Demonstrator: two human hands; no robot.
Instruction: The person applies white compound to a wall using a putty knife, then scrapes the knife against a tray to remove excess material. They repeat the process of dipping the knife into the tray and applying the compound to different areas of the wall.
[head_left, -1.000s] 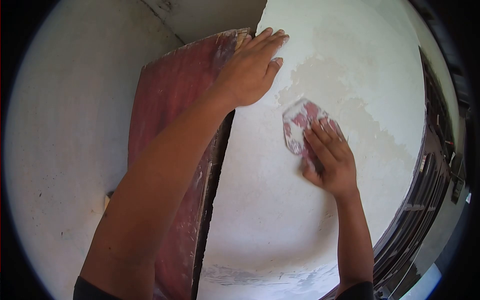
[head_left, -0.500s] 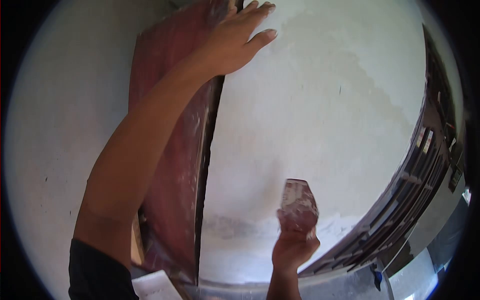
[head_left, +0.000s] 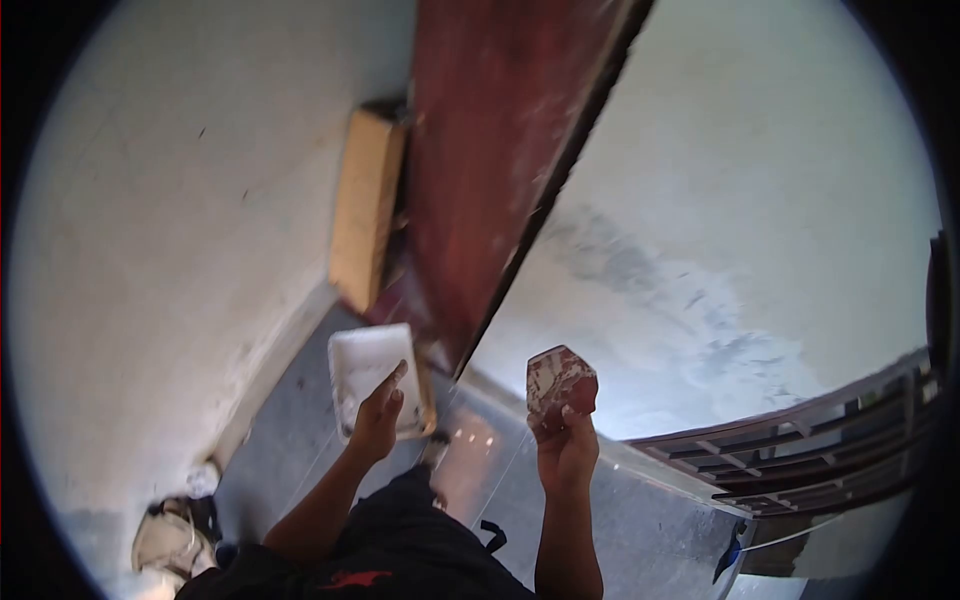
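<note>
In the head view my right hand (head_left: 568, 455) is wrapped round the lower end of a flat reddish-brown piece (head_left: 562, 385), like worn sandpaper, with straight edges and chalky white smears. Its smeared face is turned toward me, in front of the foot of the pale wall (head_left: 770, 200). My left hand (head_left: 378, 420) is held low, index finger and thumb stretched out and apart, with nothing between them. Behind it, partly covered by the hand, is a shallow white rectangular tray (head_left: 352, 355) near the floor.
A dark red wooden panel (head_left: 500, 130) stands between the two walls. Beside it a yellowish box or board (head_left: 362, 215) leans upright. Dark wooden bars (head_left: 830, 440) run along the right. A beige bag (head_left: 165, 540) lies at lower left on the grey tiled floor (head_left: 290, 430).
My left hand has come down from high on the wall by the red panel to the tray. The view has tilted downward, showing more floor. My right hand still holds the reddish-brown piece.
</note>
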